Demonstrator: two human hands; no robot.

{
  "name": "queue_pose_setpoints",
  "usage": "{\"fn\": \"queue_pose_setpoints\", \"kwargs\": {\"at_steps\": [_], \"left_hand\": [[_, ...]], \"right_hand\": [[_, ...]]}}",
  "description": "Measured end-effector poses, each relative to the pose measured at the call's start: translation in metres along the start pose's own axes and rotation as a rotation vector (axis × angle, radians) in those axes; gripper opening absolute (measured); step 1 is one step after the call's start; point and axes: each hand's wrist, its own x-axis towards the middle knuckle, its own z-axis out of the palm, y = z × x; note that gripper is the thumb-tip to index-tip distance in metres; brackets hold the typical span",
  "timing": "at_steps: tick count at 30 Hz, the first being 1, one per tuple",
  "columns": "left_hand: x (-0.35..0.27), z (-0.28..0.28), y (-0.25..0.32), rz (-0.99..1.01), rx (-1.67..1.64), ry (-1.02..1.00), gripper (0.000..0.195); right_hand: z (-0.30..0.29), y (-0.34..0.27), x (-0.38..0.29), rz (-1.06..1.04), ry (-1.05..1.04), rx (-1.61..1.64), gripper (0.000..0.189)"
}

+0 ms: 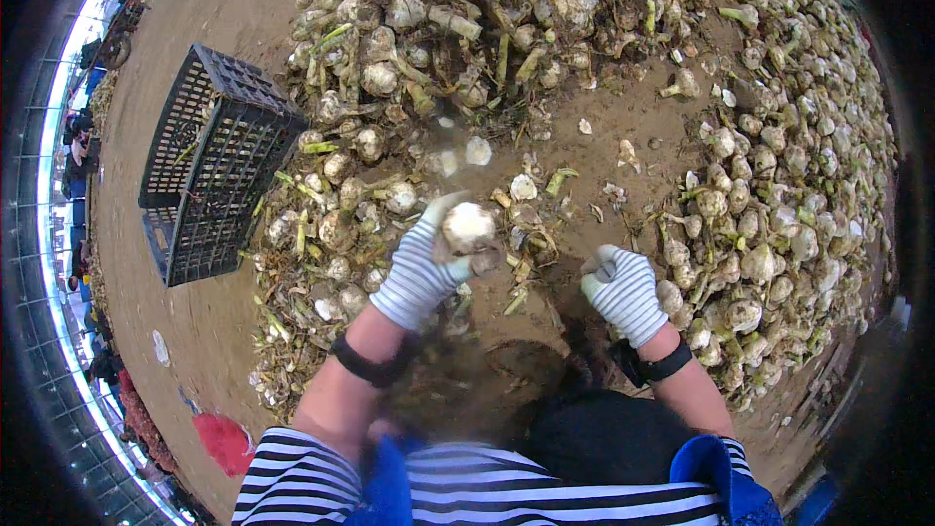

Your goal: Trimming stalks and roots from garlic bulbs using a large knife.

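My left hand (pixel 427 263), in a striped knit glove, holds a garlic bulb (pixel 469 226) whose pale, peeled side faces up. To its right, my right hand (pixel 622 288), gloved alike, has its fingers curled in; whether anything is inside them is hidden. Between and beyond both hands, loose garlic skins (pixel 523 188) and cut stem pieces lie on the brown ground. Untrimmed garlic bulbs with stems and roots (pixel 380 79) spread ahead and to the left. Close beside my right hand begins another broad heap of garlic bulbs (pixel 760 263).
A black plastic crate (pixel 234 161) stands tilted on the ground at the left, against the edge of the garlic. A red object (pixel 223 444) lies at the lower left, with a pale scrap (pixel 161 348) above it. People are faintly visible at the far left rim.
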Motion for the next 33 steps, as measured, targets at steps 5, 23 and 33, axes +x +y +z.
{"fn": "queue_pose_setpoints", "kwargs": {"at_steps": [5, 23, 33], "left_hand": [[-0.009, 0.008, 0.021, -0.474, -0.275, -0.082, 0.062], [0.02, 0.086, 0.085, 0.34, 0.249, -0.334, 0.081], [0.039, -0.087, -0.02, -0.273, 1.283, 0.084, 0.074]], "right_hand": [[-0.004, -0.027, -0.003, -0.036, -0.198, 0.052, 0.015], [0.026, 0.031, 0.004, 0.152, -0.254, -0.096, 0.024], [0.008, 0.012, 0.003, 0.084, -0.009, 0.028, 0.02]]}}
